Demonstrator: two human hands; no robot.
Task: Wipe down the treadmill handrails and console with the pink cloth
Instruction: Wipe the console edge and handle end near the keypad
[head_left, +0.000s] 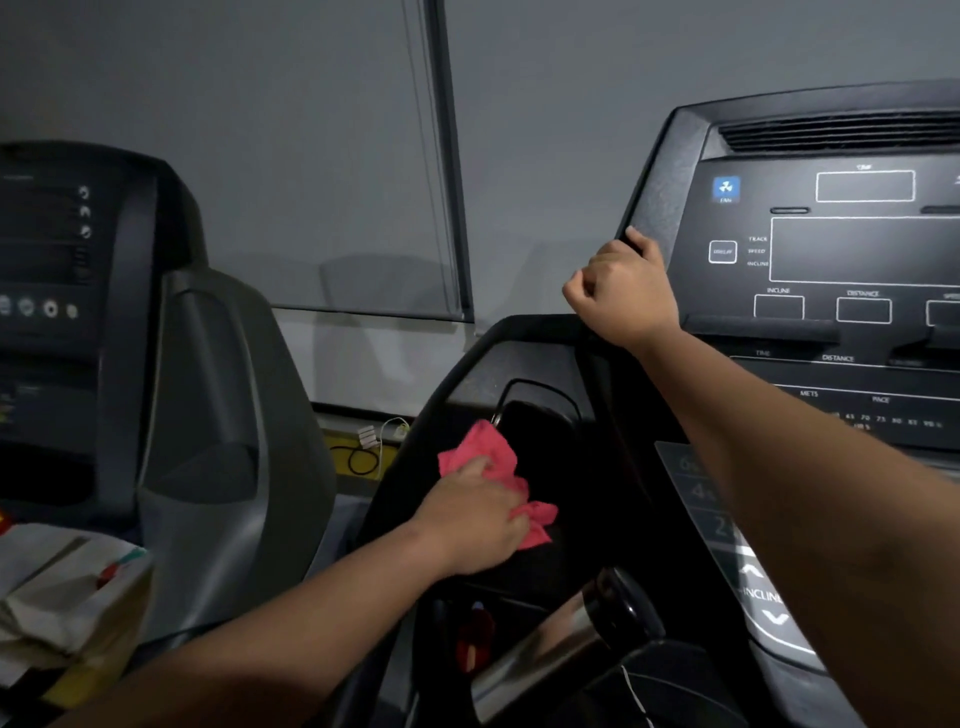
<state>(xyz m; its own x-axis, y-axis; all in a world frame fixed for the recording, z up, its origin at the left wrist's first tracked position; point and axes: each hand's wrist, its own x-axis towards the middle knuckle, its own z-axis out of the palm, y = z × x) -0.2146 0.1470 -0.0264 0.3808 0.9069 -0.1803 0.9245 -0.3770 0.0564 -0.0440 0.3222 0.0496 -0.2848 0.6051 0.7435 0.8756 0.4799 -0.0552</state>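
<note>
The left hand (475, 525) lay palm-down with fingers spread over the pink cloth (493, 447), pressing it into the dark side tray (540, 415) left of the console (857, 249). The right hand (621, 291) curled round the console's left edge, apparently for bracing. The console wipe looked to be under way at its tray. The next stroke would need to follow the tray's raised rim, then climb to the panel. There was room leftward before the neighbouring treadmill (218, 415), and the metal grip (535, 649) lay just below.
</note>
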